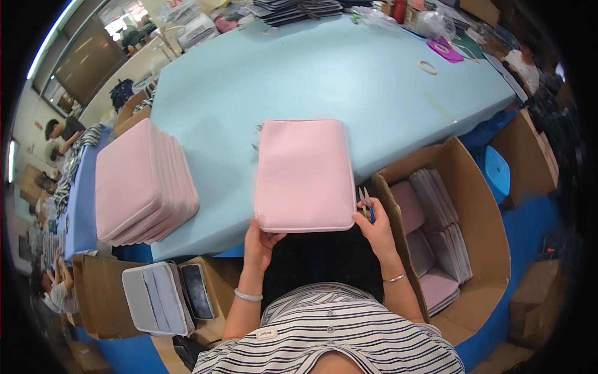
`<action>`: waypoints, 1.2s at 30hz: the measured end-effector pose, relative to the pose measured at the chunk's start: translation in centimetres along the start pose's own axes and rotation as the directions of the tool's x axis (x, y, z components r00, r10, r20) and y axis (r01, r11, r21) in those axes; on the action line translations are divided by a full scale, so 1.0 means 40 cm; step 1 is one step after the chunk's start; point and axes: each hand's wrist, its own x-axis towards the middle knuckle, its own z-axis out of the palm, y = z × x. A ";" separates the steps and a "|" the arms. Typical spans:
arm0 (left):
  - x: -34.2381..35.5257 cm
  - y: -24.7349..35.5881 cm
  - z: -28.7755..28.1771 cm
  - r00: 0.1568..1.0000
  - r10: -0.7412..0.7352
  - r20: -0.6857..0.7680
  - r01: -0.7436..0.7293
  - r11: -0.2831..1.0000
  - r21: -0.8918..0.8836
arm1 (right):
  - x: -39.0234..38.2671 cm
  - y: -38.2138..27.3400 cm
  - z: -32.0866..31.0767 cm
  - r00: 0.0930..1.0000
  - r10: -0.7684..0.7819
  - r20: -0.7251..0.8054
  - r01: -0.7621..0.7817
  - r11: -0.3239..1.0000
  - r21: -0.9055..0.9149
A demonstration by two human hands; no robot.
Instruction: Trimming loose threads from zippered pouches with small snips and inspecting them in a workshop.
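A pink zippered laptop sleeve [305, 174] lies at the near edge of the light blue table, its lower end toward me. My left hand [258, 244] grips its lower left corner, thumb on top and fingers beneath. At the lower right corner, my right hand [375, 227] pinches the sleeve's edge. The same hand also holds small scissors [365, 199], blades pointing up and away from the sleeve. A small pale tab or cord [256, 138] shows beside the sleeve's upper left edge. To the left stands a stack of similar pink sleeves [134, 181].
An open cardboard box [492, 274] at right holds pink and grey sleeves. At lower left, a grey sleeve [156, 299] and a phone [198, 291] rest on boxes. A tape roll [428, 67] lies far right on the table [299, 75]. Other people sit at both sides.
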 end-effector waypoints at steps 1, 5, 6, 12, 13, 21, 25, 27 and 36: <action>0.002 -0.010 -0.013 1.000 -0.012 0.029 0.013 1.000 -0.019 | -0.002 0.005 0.001 1.000 0.003 -0.004 -0.003 0.999 -0.038; 0.003 -0.015 0.024 0.999 0.015 0.041 -0.016 1.000 0.025 | -0.009 0.020 -0.011 1.000 0.008 -0.002 -0.008 0.997 -0.075; 0.005 -0.012 0.029 0.999 0.019 0.041 -0.021 0.998 0.051 | -0.008 0.021 -0.010 0.999 0.041 -0.008 -0.041 0.997 -0.066; -0.010 0.014 -0.010 0.992 0.108 0.058 -0.112 0.991 0.079 | 0.008 0.054 0.023 0.999 -0.008 0.049 0.014 0.992 -0.126; -0.017 0.015 0.000 0.993 0.112 0.047 -0.115 0.991 0.070 | -0.005 0.054 0.020 0.999 -0.015 0.038 0.020 0.991 -0.135; -0.061 0.206 0.085 0.942 0.316 0.110 -0.327 0.940 0.100 | -0.010 0.046 0.008 0.996 0.071 0.059 -0.074 0.996 0.043; -0.117 0.415 0.056 0.690 0.722 -0.043 -0.716 0.690 0.103 | 0.004 0.034 0.019 0.993 0.038 0.116 -0.047 0.996 0.078; -0.156 0.533 0.079 0.542 0.822 -0.173 -0.833 0.553 0.021 | 0.014 0.037 0.012 0.993 0.035 0.109 -0.044 0.996 0.081; -0.192 0.777 -0.269 0.559 0.763 -0.324 -0.587 0.640 0.495 | 0.016 0.052 0.001 0.991 0.065 0.120 -0.075 0.994 0.081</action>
